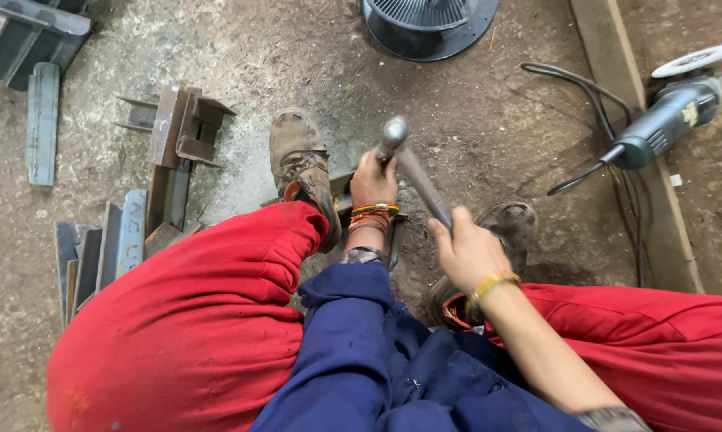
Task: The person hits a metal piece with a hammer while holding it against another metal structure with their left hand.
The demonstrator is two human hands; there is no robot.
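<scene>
Dusty concrete floor [497, 112], stained and gritty. Lying on it: steel angle offcuts [97, 248] stacked at left, a welded bracket [186, 128] just above them, a flat bar [42, 120] far left, a fan base [429, 24] at top, an angle grinder [669, 112] with cable [593, 104] at right beside a timber plank [641, 160].

Right hand [466, 254] grips hammer [413, 170] by handle, head raised just above left hand [373, 180]. Left hand clamps down on metal piece [342, 192] on ground, between two worn boots [301, 156]. Red trouser legs [201, 320] splay out either side of hands. Angle grinder [666, 112] with cable lies well off to right of right hand. Steel angle offcuts [177, 132] piled left of left hand. Black fan base [429, 28] ahead of both hands.
</scene>
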